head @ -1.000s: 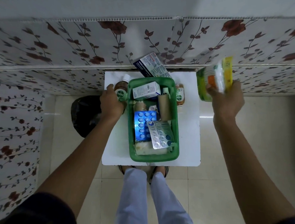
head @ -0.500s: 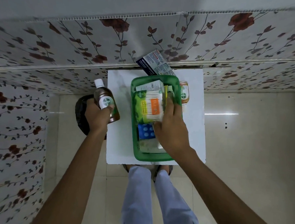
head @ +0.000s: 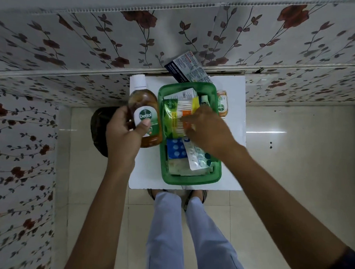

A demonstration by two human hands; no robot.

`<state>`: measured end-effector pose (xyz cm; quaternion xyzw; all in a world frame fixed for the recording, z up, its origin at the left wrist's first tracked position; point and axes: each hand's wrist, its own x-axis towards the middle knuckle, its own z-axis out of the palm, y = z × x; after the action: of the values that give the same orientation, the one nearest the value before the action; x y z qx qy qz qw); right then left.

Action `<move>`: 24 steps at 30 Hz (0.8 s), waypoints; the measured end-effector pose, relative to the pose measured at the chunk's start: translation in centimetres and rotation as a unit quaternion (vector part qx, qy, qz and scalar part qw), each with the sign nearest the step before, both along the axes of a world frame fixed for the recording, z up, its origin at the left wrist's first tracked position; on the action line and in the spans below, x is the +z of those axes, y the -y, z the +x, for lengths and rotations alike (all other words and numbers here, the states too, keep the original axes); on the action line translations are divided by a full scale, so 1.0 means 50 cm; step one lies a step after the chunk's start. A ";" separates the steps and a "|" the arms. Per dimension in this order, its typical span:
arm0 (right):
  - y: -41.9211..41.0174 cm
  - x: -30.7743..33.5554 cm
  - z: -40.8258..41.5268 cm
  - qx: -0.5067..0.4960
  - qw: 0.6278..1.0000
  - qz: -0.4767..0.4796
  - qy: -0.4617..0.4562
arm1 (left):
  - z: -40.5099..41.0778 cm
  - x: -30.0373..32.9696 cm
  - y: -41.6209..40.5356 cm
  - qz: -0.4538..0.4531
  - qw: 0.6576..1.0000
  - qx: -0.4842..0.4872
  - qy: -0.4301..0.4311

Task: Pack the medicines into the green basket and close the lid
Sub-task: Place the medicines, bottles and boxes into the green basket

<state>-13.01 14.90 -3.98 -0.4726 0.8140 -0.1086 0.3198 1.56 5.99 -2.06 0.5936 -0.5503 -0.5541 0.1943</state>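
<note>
The green basket [head: 191, 180] stands on a small white table [head: 146, 173] and holds boxes, a blue blister strip [head: 175, 149] and a silver blister strip [head: 196, 157]. My left hand [head: 124, 134] grips a large brown Dettol bottle [head: 146, 114] with a white cap, raised just left of the basket. My right hand [head: 208, 131] rests over the basket's middle, fingers on a green and yellow cotton bud pack [head: 178, 116] lying on top. A blue and white dressing box [head: 187, 68] leans behind the basket. A small Dettol bottle [head: 221, 103] lies to its right.
Floral wall panels surround the table at the back and left. A dark round object [head: 98, 131] sits on the floor left of the table. My legs and feet [head: 168, 225] stand at the table's near edge. Tiled floor extends to the right.
My right hand brought the cotton bud pack from the right into the basket. My left hand lifted the large Dettol bottle off the table and moved it toward the basket.
</note>
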 end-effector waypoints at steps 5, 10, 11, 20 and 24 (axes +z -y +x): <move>-0.050 0.052 -0.071 -0.179 0.969 -0.161 0.061 | -0.009 0.026 -0.032 0.001 0.991 -0.132 0.034; -0.130 0.042 -0.077 -0.293 0.940 -0.141 0.103 | -0.046 0.013 -0.097 0.005 0.968 -0.215 0.126; -0.140 0.039 -0.075 -0.300 0.938 -0.137 0.104 | -0.053 0.009 -0.112 0.006 0.967 -0.212 0.139; -0.138 0.022 -0.042 -0.269 0.944 -0.145 0.127 | -0.060 -0.023 -0.165 -0.066 0.925 -0.271 0.259; -0.115 0.019 -0.041 -0.222 0.957 -0.159 0.100 | -0.056 -0.020 -0.158 -0.109 0.877 -0.330 0.330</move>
<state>-15.04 20.66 -3.02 -0.3118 0.8342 -0.3519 0.2882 -1.24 13.91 -3.08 0.5009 -0.8037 -0.2940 -0.1294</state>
